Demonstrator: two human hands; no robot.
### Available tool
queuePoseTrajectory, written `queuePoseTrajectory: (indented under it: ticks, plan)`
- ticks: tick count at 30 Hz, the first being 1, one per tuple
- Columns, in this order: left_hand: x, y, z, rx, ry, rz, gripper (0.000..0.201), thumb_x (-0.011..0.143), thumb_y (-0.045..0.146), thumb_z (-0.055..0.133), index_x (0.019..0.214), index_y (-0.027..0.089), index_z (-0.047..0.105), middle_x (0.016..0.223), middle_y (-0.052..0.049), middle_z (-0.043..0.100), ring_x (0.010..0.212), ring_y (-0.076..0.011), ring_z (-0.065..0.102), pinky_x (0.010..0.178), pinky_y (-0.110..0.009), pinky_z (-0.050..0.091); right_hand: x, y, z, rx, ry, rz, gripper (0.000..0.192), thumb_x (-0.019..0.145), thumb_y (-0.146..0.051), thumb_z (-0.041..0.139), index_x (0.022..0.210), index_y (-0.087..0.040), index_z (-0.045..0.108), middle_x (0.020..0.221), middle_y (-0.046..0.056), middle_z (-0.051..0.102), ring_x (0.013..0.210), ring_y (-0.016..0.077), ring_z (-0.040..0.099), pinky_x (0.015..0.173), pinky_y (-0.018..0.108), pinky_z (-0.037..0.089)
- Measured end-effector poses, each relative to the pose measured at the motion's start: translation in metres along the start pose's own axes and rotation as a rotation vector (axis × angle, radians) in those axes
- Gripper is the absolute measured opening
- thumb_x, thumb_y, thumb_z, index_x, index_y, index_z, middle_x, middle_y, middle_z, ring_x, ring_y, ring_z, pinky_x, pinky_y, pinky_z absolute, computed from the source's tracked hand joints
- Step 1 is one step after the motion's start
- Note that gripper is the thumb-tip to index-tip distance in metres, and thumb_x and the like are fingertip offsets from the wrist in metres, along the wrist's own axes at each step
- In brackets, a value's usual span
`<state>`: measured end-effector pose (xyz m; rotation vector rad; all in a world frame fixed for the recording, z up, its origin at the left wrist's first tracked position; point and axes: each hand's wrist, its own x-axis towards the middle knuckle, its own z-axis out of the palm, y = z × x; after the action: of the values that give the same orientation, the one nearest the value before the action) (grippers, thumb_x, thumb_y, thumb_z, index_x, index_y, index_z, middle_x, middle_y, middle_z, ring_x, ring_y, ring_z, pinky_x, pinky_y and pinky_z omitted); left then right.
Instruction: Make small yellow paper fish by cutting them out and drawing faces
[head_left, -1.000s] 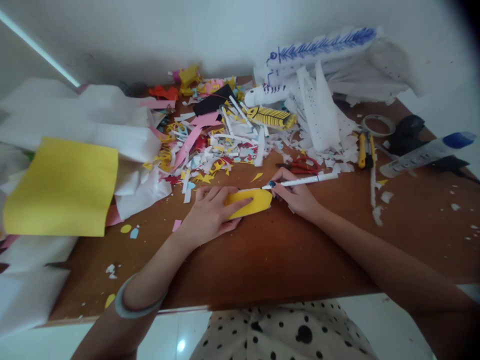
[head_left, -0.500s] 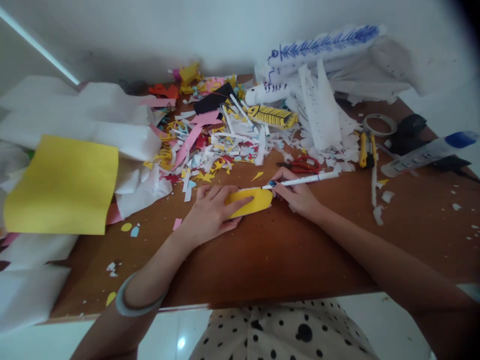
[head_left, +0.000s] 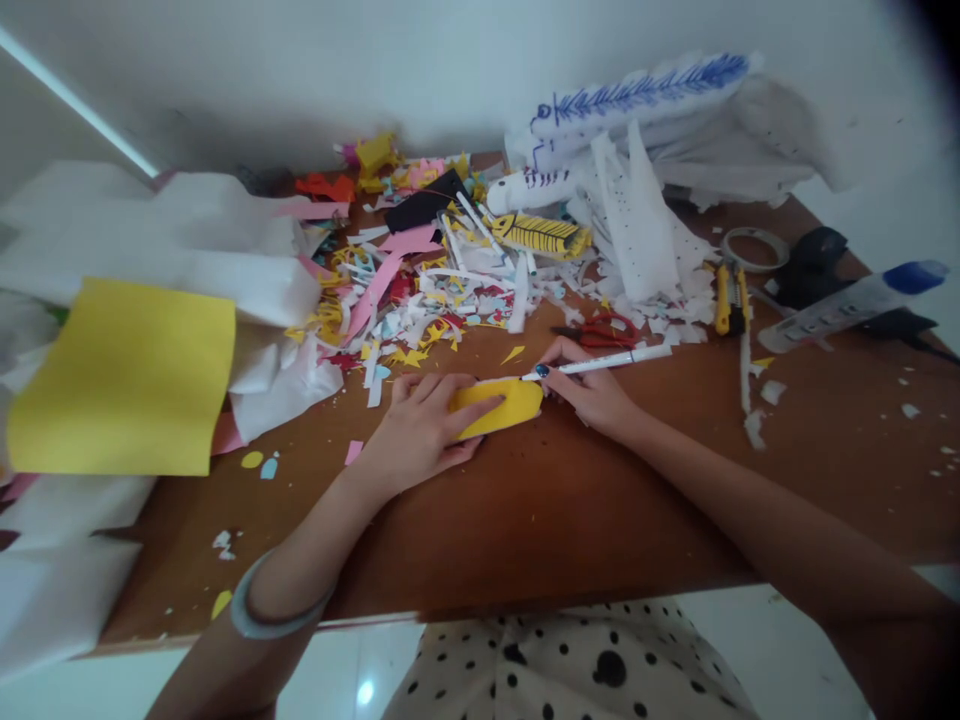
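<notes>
My left hand grips a yellow rounded, elongated piece against the table, its thumb lying across the top. A pale layer shows along the piece's edge; its left end is hidden under my fingers. My right hand is closed around a slim white marker pen. The pen's dark tip touches or nearly touches the upper right edge of the yellow piece. Just beyond my right hand lie red-handled scissors.
Paper scraps are heaped behind my hands, with a striped yellow piece on them. White foam sheets and a yellow sheet fill the left. At the right lie a yellow cutter, a tape roll and a blue-capped glue bottle.
The view has shifted very slightly. Both hands, the yellow piece and the marker pen keep almost the same places, with the pen tip still at the piece's edge.
</notes>
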<state>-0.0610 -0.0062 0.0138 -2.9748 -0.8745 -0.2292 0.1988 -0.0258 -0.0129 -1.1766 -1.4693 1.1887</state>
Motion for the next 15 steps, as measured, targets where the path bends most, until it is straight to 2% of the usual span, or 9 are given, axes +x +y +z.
queuePoseTrajectory:
  ticks: [5,9,15]
  plan:
    - [0.0007,0.0006,-0.0013,-0.005,-0.004,-0.005,0.043,0.091,0.034,0.055,0.133,0.034,0.055,0.127,-0.012,0.056,0.11,-0.029,0.053,0.089,-0.044,0.034,0.0003,0.0024,-0.0004,-0.048,-0.032,0.01,0.022,0.089,-0.044,0.056,0.085,-0.023,0.051,0.072,-0.002,0.053,0.062,0.0127,0.047,0.058,0.026,0.038]
    - [0.0004,0.0001,-0.0015,-0.006,0.0,-0.005,0.041,0.091,0.035,0.053,0.132,0.033,0.056,0.127,-0.012,0.056,0.111,-0.0295,0.053,0.089,-0.045,0.034,-0.0006,0.0039,-0.0013,0.02,-0.07,0.029,0.023,0.087,-0.044,0.058,0.083,-0.023,0.051,0.07,-0.003,0.054,0.062,0.0129,0.047,0.058,0.026,0.038]
    - [0.0003,-0.0003,-0.0009,-0.02,-0.019,-0.004,0.043,0.091,0.034,0.053,0.135,0.033,0.054,0.128,-0.013,0.056,0.11,-0.0294,0.053,0.09,-0.047,0.033,-0.0004,0.0005,-0.0004,-0.033,-0.004,0.011,0.021,0.088,-0.043,0.058,0.083,-0.023,0.053,0.075,-0.001,0.055,0.063,0.0136,0.048,0.059,0.027,0.039]
